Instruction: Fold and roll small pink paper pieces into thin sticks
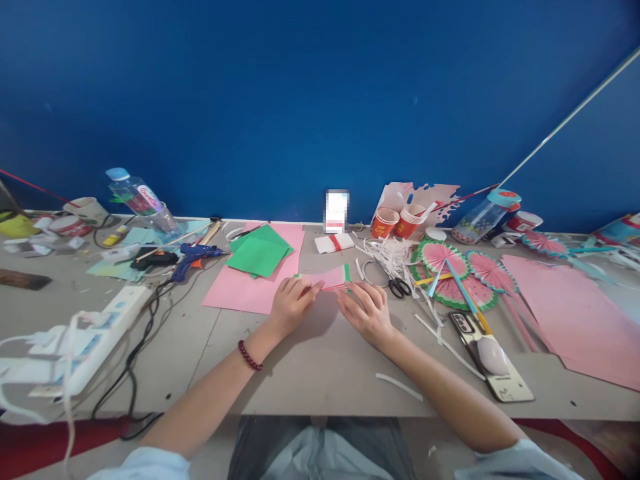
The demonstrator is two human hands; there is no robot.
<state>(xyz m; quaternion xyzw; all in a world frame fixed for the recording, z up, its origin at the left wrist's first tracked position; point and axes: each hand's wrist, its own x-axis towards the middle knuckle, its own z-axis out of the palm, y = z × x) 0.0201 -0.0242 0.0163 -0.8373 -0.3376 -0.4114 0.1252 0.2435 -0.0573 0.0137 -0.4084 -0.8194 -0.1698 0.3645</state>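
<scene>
Between my two hands is a piece of pink paper (327, 278) with green strips along its ends and narrow pleats at its near edge. My left hand (295, 300) pinches the pleated edge at the left, a dark red bead bracelet (250, 355) on its wrist. At the right end, my right hand (366, 310) has its fingers closed on the same folded paper. Green paper squares (260, 251) lie on a pink sheet (245, 291) beyond my left hand. A pair of black-handled scissors (399, 288) rests to the right of my right hand.
On the left are a blue glue gun (196, 259), a white power strip (107, 333) with cables, and a plastic bottle (140, 197). Rightward lie white paper strips (393, 257), paper cups (385, 223), pleated watermelon-patterned fans (445, 263), a phone (513, 383) and pink sheets (575, 313).
</scene>
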